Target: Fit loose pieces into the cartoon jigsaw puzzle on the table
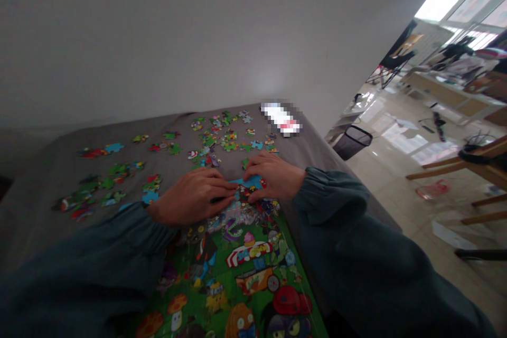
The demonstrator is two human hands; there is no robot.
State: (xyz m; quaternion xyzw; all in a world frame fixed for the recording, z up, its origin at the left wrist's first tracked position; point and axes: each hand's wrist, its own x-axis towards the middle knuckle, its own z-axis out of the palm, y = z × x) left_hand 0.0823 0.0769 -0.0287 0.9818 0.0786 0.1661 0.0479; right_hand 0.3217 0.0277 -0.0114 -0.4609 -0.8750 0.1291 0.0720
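The puzzle at six o'clock, probably light, stiff card, is best held by its edges; left hand and right hand touch its twelve-o'clock end, either grip's hold unclear.

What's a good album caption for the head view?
Left hand and right hand at the far end of a cartoon jigsaw puzzle, loose pieces beyond.

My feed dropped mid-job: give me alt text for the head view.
A left hand and right hand, in dark teal sleeves, rest at the far end of a green, cartoon-printed jigsaw picture. Multicoloured puzzle pieces lie beyond and leftward on grey cloth.
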